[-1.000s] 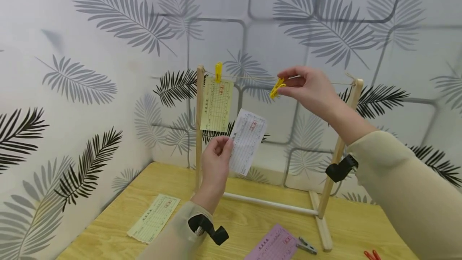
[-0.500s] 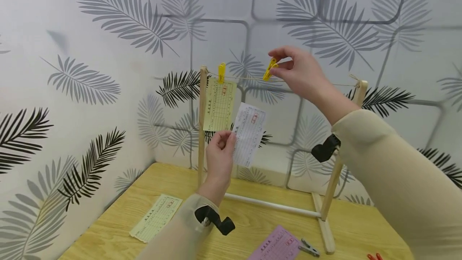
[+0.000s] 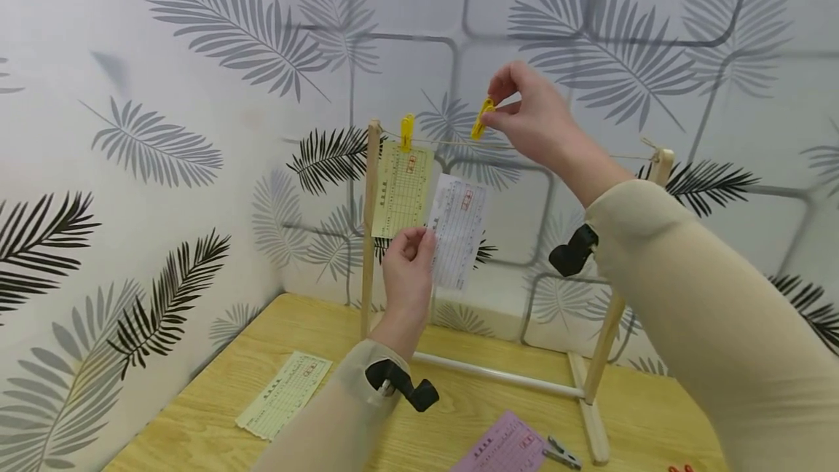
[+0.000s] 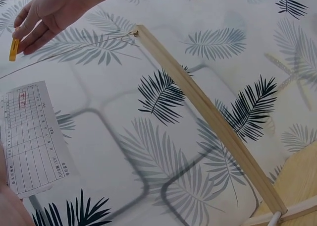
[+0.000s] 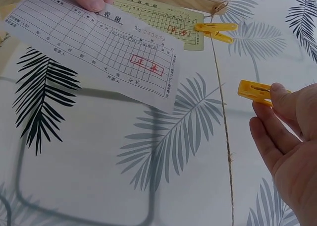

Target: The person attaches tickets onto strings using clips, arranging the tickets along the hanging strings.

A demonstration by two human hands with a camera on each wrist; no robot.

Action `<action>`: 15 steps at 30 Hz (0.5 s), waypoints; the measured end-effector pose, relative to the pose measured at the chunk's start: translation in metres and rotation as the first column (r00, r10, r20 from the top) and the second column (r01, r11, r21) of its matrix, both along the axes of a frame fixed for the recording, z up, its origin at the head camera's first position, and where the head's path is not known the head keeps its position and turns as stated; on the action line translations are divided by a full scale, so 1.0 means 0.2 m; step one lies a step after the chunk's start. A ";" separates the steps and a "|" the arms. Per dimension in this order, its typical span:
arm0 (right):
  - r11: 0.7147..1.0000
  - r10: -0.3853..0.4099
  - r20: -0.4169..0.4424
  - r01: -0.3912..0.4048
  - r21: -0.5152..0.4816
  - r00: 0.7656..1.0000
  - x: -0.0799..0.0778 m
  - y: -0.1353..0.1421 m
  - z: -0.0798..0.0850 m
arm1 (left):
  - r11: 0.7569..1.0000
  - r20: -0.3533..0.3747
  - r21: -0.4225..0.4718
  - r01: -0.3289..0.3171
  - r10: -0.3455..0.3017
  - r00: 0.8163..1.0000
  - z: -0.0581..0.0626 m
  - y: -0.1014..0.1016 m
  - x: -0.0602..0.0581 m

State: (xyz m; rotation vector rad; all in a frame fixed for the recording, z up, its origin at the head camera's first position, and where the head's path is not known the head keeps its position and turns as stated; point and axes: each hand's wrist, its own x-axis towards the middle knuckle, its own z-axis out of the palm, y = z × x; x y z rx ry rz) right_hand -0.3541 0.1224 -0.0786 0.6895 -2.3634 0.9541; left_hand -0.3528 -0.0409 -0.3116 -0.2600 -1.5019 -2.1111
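Observation:
My left hand (image 3: 409,268) pinches a white receipt slip (image 3: 457,231) by its left edge, below the string (image 3: 452,143). Just above the string, my right hand (image 3: 534,111) holds a yellow clothespin (image 3: 483,119) between thumb and fingers. In the right wrist view that clothespin (image 5: 255,91) is apart from the string (image 5: 225,127), and the white slip (image 5: 99,47) shows a red stamp. A yellow receipt slip (image 3: 401,191) hangs at the string's left end from another yellow clothespin (image 3: 407,132). The white slip's upper edge is a little below the string.
The string runs between two wooden posts; the right post (image 3: 606,341) stands on a wooden foot. A white rod (image 3: 491,371) joins the posts low down. On the table (image 3: 197,414) lie a pale green slip (image 3: 285,395), a pink slip (image 3: 501,446), a grey clip (image 3: 561,453) and something red (image 3: 680,468).
My right hand has moved up and left with the yellow clothespin, from string height to just above it. My left hand has raised the white slip closer to the string.

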 end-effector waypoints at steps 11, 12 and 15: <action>1.000 -0.002 0.032 0.002 -0.018 0.999 -0.05 -0.03 -0.02 | 0.997 0.017 0.075 0.015 -0.016 1.000 0.06 0.02 -0.04; 1.000 -0.008 0.041 0.009 -0.021 0.999 -0.05 -0.03 -0.02 | 0.997 0.018 0.078 0.013 -0.014 1.000 0.06 0.02 -0.04; 0.999 -0.026 0.056 0.028 -0.028 0.998 -0.05 -0.03 -0.02 | 0.997 0.021 0.074 0.003 -0.005 1.000 0.07 0.02 -0.05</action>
